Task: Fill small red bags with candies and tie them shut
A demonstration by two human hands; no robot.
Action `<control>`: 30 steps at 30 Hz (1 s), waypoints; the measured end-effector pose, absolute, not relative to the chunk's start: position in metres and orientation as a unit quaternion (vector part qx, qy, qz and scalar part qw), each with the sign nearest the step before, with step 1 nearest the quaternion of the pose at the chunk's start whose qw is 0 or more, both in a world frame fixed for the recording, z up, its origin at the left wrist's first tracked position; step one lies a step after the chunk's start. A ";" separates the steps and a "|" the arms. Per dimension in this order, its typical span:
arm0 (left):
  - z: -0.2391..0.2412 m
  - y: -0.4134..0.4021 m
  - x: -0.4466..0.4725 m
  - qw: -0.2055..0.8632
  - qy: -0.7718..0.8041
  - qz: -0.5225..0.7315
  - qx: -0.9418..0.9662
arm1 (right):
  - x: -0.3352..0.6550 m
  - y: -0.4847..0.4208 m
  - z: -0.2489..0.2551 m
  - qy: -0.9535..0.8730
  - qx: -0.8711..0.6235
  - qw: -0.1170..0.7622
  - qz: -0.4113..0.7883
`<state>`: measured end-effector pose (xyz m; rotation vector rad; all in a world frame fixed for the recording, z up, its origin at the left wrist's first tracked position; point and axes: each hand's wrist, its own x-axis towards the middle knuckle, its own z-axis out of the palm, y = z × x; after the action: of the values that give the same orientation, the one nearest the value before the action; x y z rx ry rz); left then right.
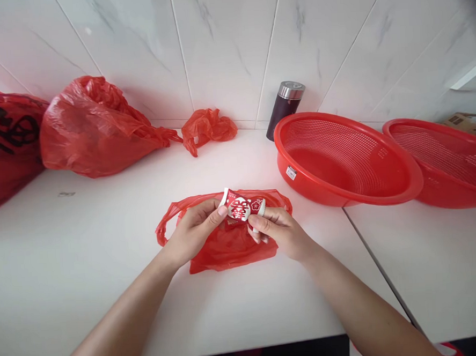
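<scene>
Centre frame, the left hand (193, 232) and right hand (285, 233) pinch opposite ends of a small red packet (241, 207), its long axis crosswise between them, above the flat red bag (226, 251) on the counter (85, 252).

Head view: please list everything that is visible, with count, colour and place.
packet: 1, red and white, held by both hands
flat bag: 1, red, on counter under hands
full bag: 1, red, back left
printed bag: 1, red with black print, left edge
small bag: 1, red, crumpled, back centre
flask: 1, dark, silver cap, by wall
baskets: 2, red, right
box: 1, brown, far right
counter: 1, white
left hand: pinches packet
right hand: pinches packet
</scene>
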<state>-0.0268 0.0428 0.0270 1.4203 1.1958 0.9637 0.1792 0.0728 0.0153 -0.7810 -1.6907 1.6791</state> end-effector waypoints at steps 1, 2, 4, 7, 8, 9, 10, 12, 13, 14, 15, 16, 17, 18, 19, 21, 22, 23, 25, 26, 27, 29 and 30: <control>0.027 0.043 -0.027 0.515 0.485 0.397 0.585 | 0.179 0.073 0.015 -0.638 -0.291 0.316 0.639; 0.027 0.044 -0.027 0.528 0.474 0.398 0.581 | 0.179 0.073 0.015 -0.636 -0.286 0.318 0.642; 0.027 0.045 -0.027 0.552 0.456 0.400 0.572 | 0.178 0.072 0.015 -0.636 -0.273 0.310 0.652; 0.026 0.047 -0.028 0.579 0.435 0.410 0.554 | 0.176 0.071 0.014 -0.645 -0.266 0.291 0.654; 0.026 0.048 -0.028 0.586 0.430 0.413 0.548 | 0.176 0.070 0.014 -0.650 -0.269 0.289 0.650; 0.026 0.048 -0.028 0.592 0.426 0.415 0.544 | 0.175 0.070 0.015 -0.656 -0.276 0.287 0.642; 0.026 0.047 -0.028 0.597 0.423 0.416 0.541 | 0.175 0.070 0.015 -0.662 -0.286 0.284 0.631; 0.027 0.046 -0.028 0.600 0.422 0.412 0.541 | 0.174 0.069 0.015 -0.676 -0.310 0.279 0.608; 0.027 0.046 -0.028 0.598 0.424 0.409 0.543 | 0.173 0.069 0.015 -0.681 -0.322 0.277 0.597; 0.027 0.046 -0.028 0.594 0.427 0.407 0.547 | 0.172 0.069 0.015 -0.683 -0.332 0.276 0.588; 0.027 0.045 -0.028 0.587 0.432 0.405 0.552 | 0.172 0.069 0.015 -0.684 -0.339 0.277 0.584; 0.027 0.045 -0.028 0.580 0.437 0.405 0.556 | 0.171 0.069 0.015 -0.683 -0.339 0.279 0.583; 0.026 0.046 -0.028 0.573 0.442 0.404 0.560 | 0.170 0.069 0.016 -0.682 -0.337 0.282 0.584; 0.026 0.046 -0.028 0.567 0.445 0.402 0.565 | 0.170 0.069 0.016 -0.682 -0.332 0.285 0.586; 0.026 0.046 -0.028 0.562 0.446 0.400 0.570 | 0.170 0.068 0.016 -0.682 -0.328 0.287 0.588; 0.027 0.046 -0.028 0.557 0.446 0.394 0.579 | 0.170 0.068 0.017 -0.684 -0.327 0.286 0.586; 0.028 0.046 -0.028 0.555 0.447 0.391 0.583 | 0.170 0.068 0.017 -0.687 -0.329 0.282 0.583; 0.029 0.046 -0.028 0.554 0.446 0.388 0.586 | 0.171 0.068 0.017 -0.691 -0.332 0.275 0.580; 0.033 0.045 -0.029 0.553 0.448 0.379 0.591 | 0.173 0.069 0.018 -0.706 -0.336 0.258 0.567; 0.035 0.045 -0.031 0.552 0.452 0.376 0.591 | 0.174 0.070 0.019 -0.717 -0.336 0.257 0.554; 0.038 0.044 -0.034 0.552 0.456 0.378 0.587 | 0.176 0.071 0.020 -0.729 -0.337 0.267 0.533; 0.043 0.043 -0.040 0.558 0.464 0.376 0.576 | 0.181 0.075 0.022 -0.745 -0.353 0.326 0.463; 0.045 0.042 -0.043 0.560 0.469 0.366 0.577 | 0.184 0.077 0.023 -0.745 -0.367 0.367 0.418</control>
<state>-0.0433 0.0419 0.0447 1.3605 1.1066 0.8617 0.1839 0.0768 0.0233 -0.9424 -1.9154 1.0752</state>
